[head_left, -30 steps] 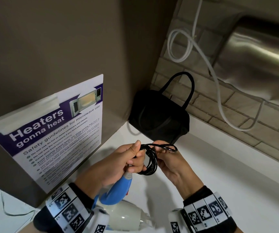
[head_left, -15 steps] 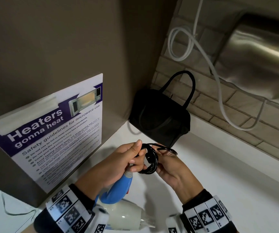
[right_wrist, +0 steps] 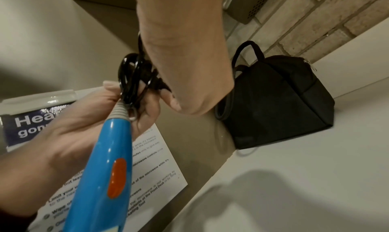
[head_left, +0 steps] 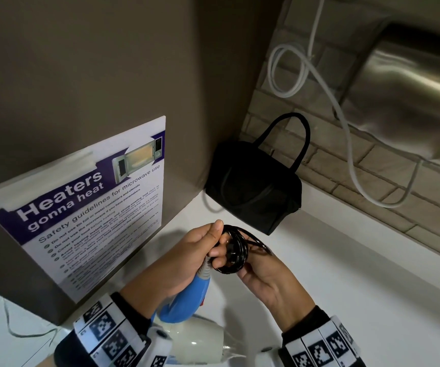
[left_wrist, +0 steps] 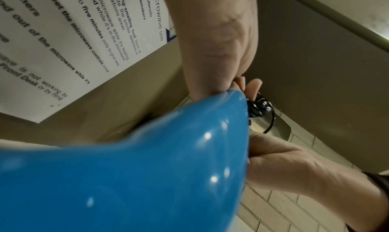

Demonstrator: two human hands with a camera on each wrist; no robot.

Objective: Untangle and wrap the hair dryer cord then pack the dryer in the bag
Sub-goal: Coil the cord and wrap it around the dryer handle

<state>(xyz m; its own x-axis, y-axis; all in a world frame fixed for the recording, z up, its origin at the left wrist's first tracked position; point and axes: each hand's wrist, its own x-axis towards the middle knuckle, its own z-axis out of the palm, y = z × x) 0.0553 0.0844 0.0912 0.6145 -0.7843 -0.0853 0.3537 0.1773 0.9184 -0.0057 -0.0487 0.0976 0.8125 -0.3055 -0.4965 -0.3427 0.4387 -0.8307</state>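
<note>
The hair dryer has a blue handle (head_left: 195, 295) with an orange switch (right_wrist: 116, 177) and a white body (head_left: 200, 343) low in the head view. My left hand (head_left: 217, 243) grips the top of the handle at the grey cord collar (right_wrist: 119, 110) and pins the black cord (head_left: 236, 250), which is wound in a small coil. My right hand (head_left: 250, 264) cups the coil from the right and holds its loose end (right_wrist: 158, 84). The black bag (head_left: 253, 186) stands in the corner behind my hands, handle up. I cannot tell whether the bag is zipped.
A white counter (head_left: 346, 274) runs under my hands. On the left is a brown cabinet side with a microwave safety poster (head_left: 94, 207). Behind are a brick wall, a hanging white cable (head_left: 351, 160) and a steel wall unit (head_left: 412, 102).
The loose loop that stuck out to the right has been drawn in against the coil, which is now tighter. My right hand has slid under the coil. The dryer has barely moved.
</note>
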